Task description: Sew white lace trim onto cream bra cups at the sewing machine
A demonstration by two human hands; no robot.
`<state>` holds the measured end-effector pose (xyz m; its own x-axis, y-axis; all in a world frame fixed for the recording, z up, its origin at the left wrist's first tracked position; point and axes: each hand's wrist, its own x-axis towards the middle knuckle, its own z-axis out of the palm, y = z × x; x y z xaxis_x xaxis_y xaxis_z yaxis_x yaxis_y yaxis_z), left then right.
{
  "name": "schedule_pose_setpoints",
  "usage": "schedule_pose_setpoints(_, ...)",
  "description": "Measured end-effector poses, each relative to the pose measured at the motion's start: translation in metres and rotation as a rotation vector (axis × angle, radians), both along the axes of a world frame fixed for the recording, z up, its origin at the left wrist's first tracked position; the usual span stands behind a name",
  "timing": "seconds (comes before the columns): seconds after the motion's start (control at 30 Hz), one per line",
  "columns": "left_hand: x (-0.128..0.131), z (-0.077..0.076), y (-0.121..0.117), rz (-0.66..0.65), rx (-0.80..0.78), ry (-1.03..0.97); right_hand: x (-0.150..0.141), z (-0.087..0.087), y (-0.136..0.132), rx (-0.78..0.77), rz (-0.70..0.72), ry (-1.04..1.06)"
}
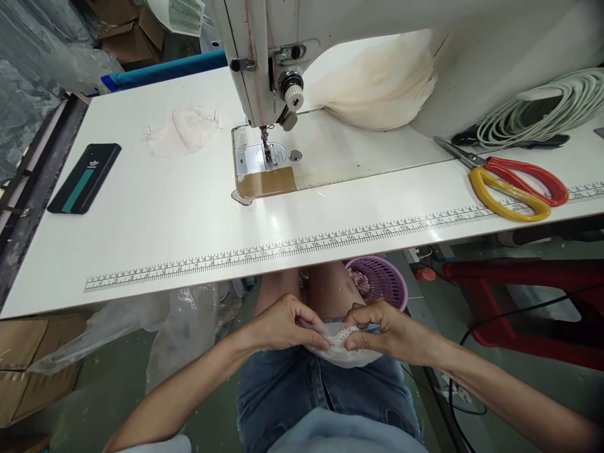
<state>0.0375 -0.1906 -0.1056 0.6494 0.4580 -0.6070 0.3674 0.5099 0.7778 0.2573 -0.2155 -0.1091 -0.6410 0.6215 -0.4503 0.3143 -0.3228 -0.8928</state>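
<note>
Over my lap, below the table's front edge, both hands hold a small piece of thin white fabric (pixel 346 360) with a gathered, textured edge. My left hand (pixel 295 324) pinches its left side between thumb and fingers. The right side is gripped by my right hand (pixel 377 327), fingers curled and thumb against the gathered edge. On the table ahead stands a white sewing machine (pixel 257 63), its presser foot (pixel 267 151) above the metal plate. A pale, sheer fabric piece (pixel 184 129) lies flat to the left of the needle.
Yellow-and-red scissors (pixel 512 189) lie at the table's right, near a coil of pale cord (pixel 542 113). Stacked cream fabric (pixel 377 94) rests under the machine arm. A black phone (pixel 85 178) lies at left. A purple basket (pixel 401 283) and red stool (pixel 519 308) stand below.
</note>
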Motion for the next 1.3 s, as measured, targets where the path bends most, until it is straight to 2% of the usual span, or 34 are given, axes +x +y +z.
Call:
schedule_pose_setpoints(0.33, -0.003, -0.006, 0.001, -0.030, 0.044, -0.013, 0.000, 0.001, -0.003, -0.075, -0.048, 0.059)
schedule_pose_setpoints(0.63, 0.003, -0.001, 0.003, 0.026, 0.085, 0.027, 0.012, 0.004, -0.005, -0.009, -0.020, 0.092)
schedule_pose_setpoints(0.8, 0.008, -0.006, 0.001, 0.020, 0.071, 0.003, 0.019, 0.008, -0.008, 0.048, -0.061, 0.061)
schedule_pose_setpoints(0.97, 0.011, -0.009, -0.002, 0.038, 0.108, 0.010, 0.020, 0.003, -0.013, 0.170, -0.103, 0.003)
schedule_pose_setpoints(1.13, 0.013, -0.007, -0.005, 0.025, 0.179, 0.043, 0.016, 0.001, -0.016, 0.333, -0.134, -0.088)
schedule_pose_setpoints(1.3, 0.017, -0.003, -0.007, 0.030, 0.241, 0.104, 0.014, -0.001, -0.019, 0.416, -0.184, -0.097)
